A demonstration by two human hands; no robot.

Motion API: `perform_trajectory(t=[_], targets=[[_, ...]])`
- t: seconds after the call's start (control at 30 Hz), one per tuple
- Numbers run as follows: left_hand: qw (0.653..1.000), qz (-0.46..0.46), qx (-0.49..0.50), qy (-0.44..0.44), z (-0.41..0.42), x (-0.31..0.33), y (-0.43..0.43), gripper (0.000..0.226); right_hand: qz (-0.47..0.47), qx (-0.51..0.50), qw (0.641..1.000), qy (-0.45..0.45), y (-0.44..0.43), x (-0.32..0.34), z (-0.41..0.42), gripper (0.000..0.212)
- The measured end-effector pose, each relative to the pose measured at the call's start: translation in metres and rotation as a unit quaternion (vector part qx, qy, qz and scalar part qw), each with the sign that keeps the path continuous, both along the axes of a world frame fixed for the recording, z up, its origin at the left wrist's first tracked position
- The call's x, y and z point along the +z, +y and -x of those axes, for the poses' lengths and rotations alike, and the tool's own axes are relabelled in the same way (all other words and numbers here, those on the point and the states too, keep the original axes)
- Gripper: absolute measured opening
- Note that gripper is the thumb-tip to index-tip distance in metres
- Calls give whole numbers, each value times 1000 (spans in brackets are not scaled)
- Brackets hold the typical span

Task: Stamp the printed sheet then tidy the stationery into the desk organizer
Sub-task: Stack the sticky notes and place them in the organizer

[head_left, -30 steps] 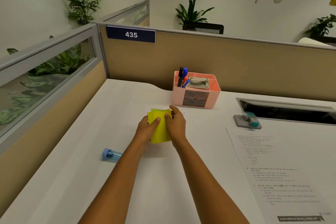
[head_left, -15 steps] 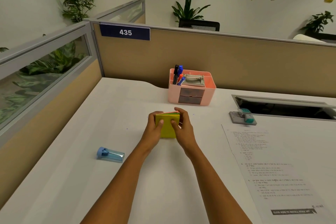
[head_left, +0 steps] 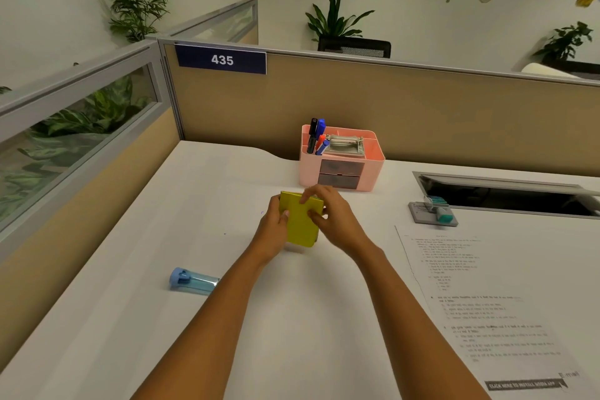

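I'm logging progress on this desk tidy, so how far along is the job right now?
Done: markers and a metal punch sit in the pink organizer. In hand: left hand and right hand hold the yellow sticky notes. Left: the blue tube and stamp lie loose; whether the printed sheet is stamped, I cannot tell.

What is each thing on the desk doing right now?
Yellow sticky notes: held off the desk, tilted, between both hands.
Left hand: gripping the pad's left edge.
Right hand: gripping its right side.
Pink organizer: upright, drawers shut, pens standing inside.
Stamp: resting on its grey pad.
Printed sheet: lying flat.
Blue tube: lying on its side.
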State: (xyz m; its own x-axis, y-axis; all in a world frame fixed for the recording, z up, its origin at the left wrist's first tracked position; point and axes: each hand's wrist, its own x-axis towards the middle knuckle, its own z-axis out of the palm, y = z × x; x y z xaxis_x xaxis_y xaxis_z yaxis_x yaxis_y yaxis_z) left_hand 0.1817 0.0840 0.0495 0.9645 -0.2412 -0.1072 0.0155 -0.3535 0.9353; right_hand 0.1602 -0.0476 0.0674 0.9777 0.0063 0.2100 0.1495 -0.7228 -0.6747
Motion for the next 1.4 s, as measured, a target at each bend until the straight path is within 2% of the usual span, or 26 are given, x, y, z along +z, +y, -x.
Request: perform_trajectory(t=[0.07, 0.17, 0.27, 0.33, 0.47, 0.63, 0.73, 1.03, 1.27, 1.4], targets=[[1000, -12, 0, 2, -6, 2, -3, 43, 17, -2, 1000, 13, -5, 8, -5, 19], [1000, -9, 1, -19, -14, 5, -9, 44, 25, -18, 999, 28, -15, 21, -13, 22], [997, -15, 14, -74, -22, 2, -12, 43, -2, -81, 996, -24, -34, 37, -25, 26], [992, -58, 15, -111, -28, -7, -12, 40, -51, -153, 985, -68, -52, 50, -35, 28], [973, -178, 15, -147, -38, -20, -15, 40, -23, -247, 962, -114, -86, 74, -61, 30], [947, -278, -11, -161, -52, -32, -23, 45, -36, -297, 949, -100, -113, 84, -93, 33], [944, -294, -29, -148, -59, -39, -25, 47, -36, -318, 944, -81, -122, 83, -106, 37], [923, -329, -54, -193, -64, -61, -24, 46, -51, -347, 936, 6, -126, 54, -131, 38], [916, -334, -55, -213, -65, -68, -24, 46, 2, -339, 939, 54, -123, 27, -137, 41], [911, -346, -55, -216, -66, -70, -24, 47, 101, -367, 922, 67, -121, 15, -134, 42]])
